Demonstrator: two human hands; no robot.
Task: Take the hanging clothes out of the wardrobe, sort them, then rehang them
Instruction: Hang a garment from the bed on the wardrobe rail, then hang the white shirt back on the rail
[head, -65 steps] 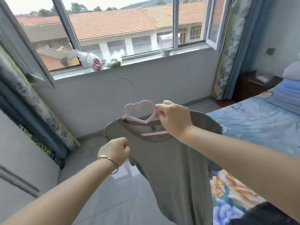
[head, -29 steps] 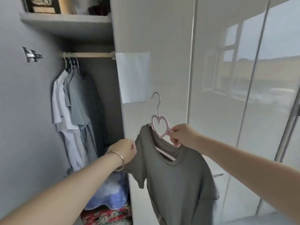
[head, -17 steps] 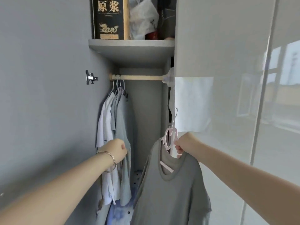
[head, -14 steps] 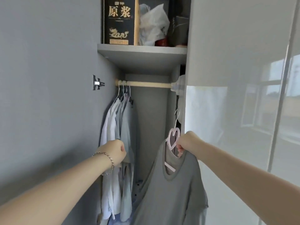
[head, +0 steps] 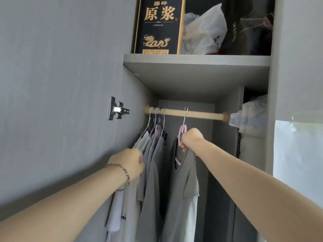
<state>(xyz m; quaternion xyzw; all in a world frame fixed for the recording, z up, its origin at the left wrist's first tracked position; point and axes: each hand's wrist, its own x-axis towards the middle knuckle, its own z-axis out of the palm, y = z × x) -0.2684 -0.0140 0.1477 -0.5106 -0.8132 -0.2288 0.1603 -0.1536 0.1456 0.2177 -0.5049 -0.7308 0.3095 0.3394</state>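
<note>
Change: the hanger (head: 181,131) hook, below the rod (head: 195,114) half a second ago, now sits over it; this rehang looks nearly done.
Shirt: grey T-shirt (head: 181,189), at 3 o'clock of the hung shirts (head: 150,172).
Right: right hand (head: 191,137), arm outstretched, grips the hanger.
Left: left hand (head: 130,162), fingers curled against the hung shirts; whether it grips cloth cannot be told.

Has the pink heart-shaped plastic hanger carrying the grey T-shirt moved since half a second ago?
Yes: the pink heart-shaped hanger rose to the wooden rail, hook now over it.
</note>
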